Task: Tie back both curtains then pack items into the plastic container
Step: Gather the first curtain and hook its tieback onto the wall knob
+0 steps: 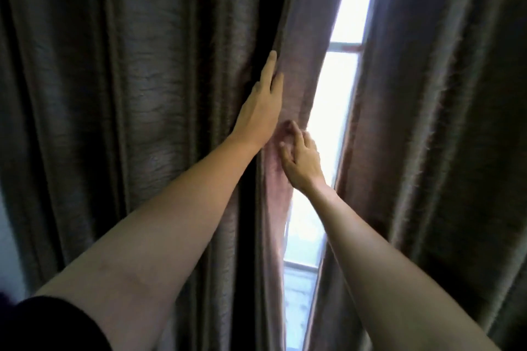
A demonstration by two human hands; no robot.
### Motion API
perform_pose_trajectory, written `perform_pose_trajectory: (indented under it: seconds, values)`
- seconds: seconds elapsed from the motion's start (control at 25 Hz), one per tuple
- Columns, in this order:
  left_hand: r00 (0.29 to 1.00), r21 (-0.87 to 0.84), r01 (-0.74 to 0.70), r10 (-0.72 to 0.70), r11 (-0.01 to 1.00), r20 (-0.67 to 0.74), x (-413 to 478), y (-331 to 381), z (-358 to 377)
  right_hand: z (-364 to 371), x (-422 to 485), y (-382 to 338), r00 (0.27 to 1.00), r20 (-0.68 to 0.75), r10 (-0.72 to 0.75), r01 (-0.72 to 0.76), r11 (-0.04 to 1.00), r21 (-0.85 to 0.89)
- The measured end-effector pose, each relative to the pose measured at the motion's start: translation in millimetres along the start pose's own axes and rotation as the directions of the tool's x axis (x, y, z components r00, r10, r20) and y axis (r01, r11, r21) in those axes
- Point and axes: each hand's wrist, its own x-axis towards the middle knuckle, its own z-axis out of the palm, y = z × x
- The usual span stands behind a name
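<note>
Two dark brown curtains hang in front of me with a narrow bright gap between them. The left curtain fills the left half, and its inner edge looks pinkish where light passes through. My left hand lies flat on that inner edge, fingers straight and pointing up. Just below it, my right hand curls its fingers around the same edge and grips the fabric. The right curtain hangs untouched at the right. No plastic container is in view.
A window with a horizontal frame bar shows through the gap, very bright. A strip of pale wall is visible at the far left beside the left curtain.
</note>
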Motion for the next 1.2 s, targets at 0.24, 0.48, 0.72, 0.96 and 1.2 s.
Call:
perform_pose_trajectory:
  seconds: [0.24, 0.48, 0.72, 0.96, 1.2]
  values:
    - [0.972, 0.477, -0.034, 0.140, 0.878, -0.188, -2, -75, -26, 68, 36, -34, 0.976, 0.082, -0.204, 0.178, 0.953, 0.243]
    - [0.985, 0.184, 0.125, -0.100, 0.975, -0.138, 14, -136, -52, 119, 61, -78, 0.941, 0.106, -0.321, 0.257, 0.883, 0.394]
    - [0.987, 0.306, 0.030, 0.020, 0.951, -0.158, 24, -209, -63, 176, 90, -122, 0.931, 0.079, -0.357, 0.302, 0.873, 0.384]
    - [0.980, 0.379, -0.039, 0.110, 0.925, -0.166, 31, -303, -87, 256, 113, -185, 0.940, 0.043, -0.339, 0.288, 0.853, 0.434]
    - [0.956, 0.457, -0.103, 0.215, 0.883, -0.201, 36, -395, -115, 320, 132, -250, 0.937, 0.017, -0.349, 0.304, 0.838, 0.453]
